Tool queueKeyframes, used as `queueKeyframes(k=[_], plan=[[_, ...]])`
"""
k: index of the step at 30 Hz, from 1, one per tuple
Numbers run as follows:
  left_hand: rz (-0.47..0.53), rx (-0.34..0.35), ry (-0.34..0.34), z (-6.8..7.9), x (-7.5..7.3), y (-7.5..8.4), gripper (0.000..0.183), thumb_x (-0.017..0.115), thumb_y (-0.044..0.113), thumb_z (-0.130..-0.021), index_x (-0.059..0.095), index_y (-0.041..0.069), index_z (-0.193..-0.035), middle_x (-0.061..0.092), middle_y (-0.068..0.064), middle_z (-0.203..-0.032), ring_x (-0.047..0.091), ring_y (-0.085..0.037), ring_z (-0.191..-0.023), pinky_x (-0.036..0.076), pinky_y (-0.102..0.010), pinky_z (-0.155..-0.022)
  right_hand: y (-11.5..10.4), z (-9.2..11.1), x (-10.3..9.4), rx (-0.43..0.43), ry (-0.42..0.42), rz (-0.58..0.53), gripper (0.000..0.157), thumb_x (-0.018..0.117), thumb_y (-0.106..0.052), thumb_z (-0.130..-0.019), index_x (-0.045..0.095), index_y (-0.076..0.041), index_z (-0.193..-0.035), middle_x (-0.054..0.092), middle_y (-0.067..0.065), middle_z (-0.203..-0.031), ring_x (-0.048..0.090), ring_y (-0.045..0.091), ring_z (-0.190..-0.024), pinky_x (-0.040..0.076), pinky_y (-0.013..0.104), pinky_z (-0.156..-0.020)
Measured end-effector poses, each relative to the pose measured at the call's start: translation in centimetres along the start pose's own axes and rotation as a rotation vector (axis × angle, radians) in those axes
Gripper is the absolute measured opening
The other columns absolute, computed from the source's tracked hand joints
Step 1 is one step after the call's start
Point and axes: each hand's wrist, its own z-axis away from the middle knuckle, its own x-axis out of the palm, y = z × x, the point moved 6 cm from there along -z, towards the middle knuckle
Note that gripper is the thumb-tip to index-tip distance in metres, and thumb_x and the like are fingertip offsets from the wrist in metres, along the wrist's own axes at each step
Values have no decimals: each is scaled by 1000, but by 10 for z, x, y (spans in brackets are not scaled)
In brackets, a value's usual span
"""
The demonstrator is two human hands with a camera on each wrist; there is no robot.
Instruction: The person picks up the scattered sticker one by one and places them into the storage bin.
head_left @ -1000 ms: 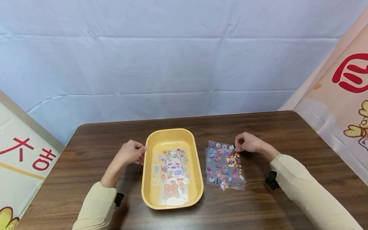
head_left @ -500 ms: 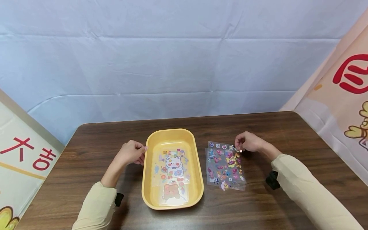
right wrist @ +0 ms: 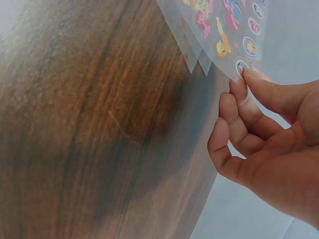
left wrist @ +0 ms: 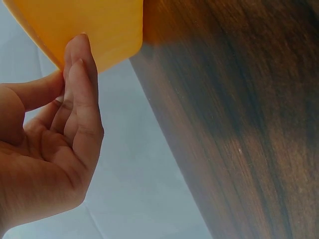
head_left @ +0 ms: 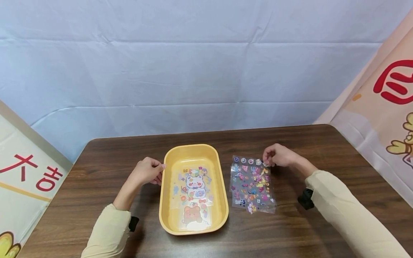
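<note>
My left hand (head_left: 149, 171) pinches the left rim of a yellow tray (head_left: 166, 215), thumb on the rim and fingers along its outer wall (left wrist: 107, 30) in the left wrist view. Inside the tray lie clear sticker sheets, one with a white bear (head_left: 195, 183) and one with a brown bear (head_left: 192, 214). To the right of the tray, my right hand (head_left: 280, 156) pinches the far right corner of a clear sticker sheet (head_left: 246, 179) with small colourful figures. In the right wrist view that corner is lifted, and the edges of other sheets (right wrist: 192, 55) show beneath it.
The dark wooden table (head_left: 113, 157) has its far edge against a pale cloth backdrop (head_left: 206, 71). Printed banners hang at the left (head_left: 19, 150) and right (head_left: 380, 118). A black wrist strap piece (head_left: 305, 199) sits under the right sleeve.
My right hand has risen slightly away from me, and the top sticker sheet's far end has shifted with it. The left hand and the tray stay where they were.
</note>
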Motion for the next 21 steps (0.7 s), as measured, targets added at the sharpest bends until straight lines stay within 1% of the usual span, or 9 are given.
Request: queueKeyframes(k=[5, 9, 12, 16, 21], plan=[[1, 5, -1, 1, 0, 1, 31, 50, 16, -94, 67, -2, -76, 62, -6, -59, 62, -17, -54, 54, -31, -55, -4, 0, -4, -32, 5, 8, 23, 42, 22, -73, 58, 6, -78, 54, 7, -66, 49, 19, -60, 44, 32, -54], [0, 3, -3, 0, 0, 0, 31, 50, 16, -94, 67, -2, -77, 62, -6, -59, 62, -17, -54, 54, -31, -55, -7, 0, -7, -59, 2, 21, 24, 41, 22, -73, 58, 7, -79, 53, 6, -66, 47, 18, -59, 41, 28, -52], [0, 3, -1, 0, 0, 0, 30, 50, 16, -94, 67, -2, -77, 62, -6, -59, 62, -17, -54, 53, -30, -54, -10, 0, -8, -64, -4, 26, 25, 40, 22, -73, 58, 6, -79, 52, 6, -66, 46, 19, -60, 39, 27, -51], [2, 5, 1, -1, 0, 0, 30, 50, 16, -94, 67, -3, -78, 62, -7, -59, 63, -17, -54, 53, -30, -54, -13, -1, -11, -65, -8, 14, 25, 40, 22, -73, 59, 8, -81, 53, 6, -66, 47, 19, -60, 41, 28, -51], [2, 4, 1, -1, 1, -1, 30, 50, 16, -94, 67, -2, -77, 62, -7, -59, 63, -17, -54, 53, -30, -54, -19, -1, -15, -61, 5, 4, 21, 43, 21, -75, 59, 9, -81, 54, 7, -66, 48, 18, -61, 41, 27, -52]])
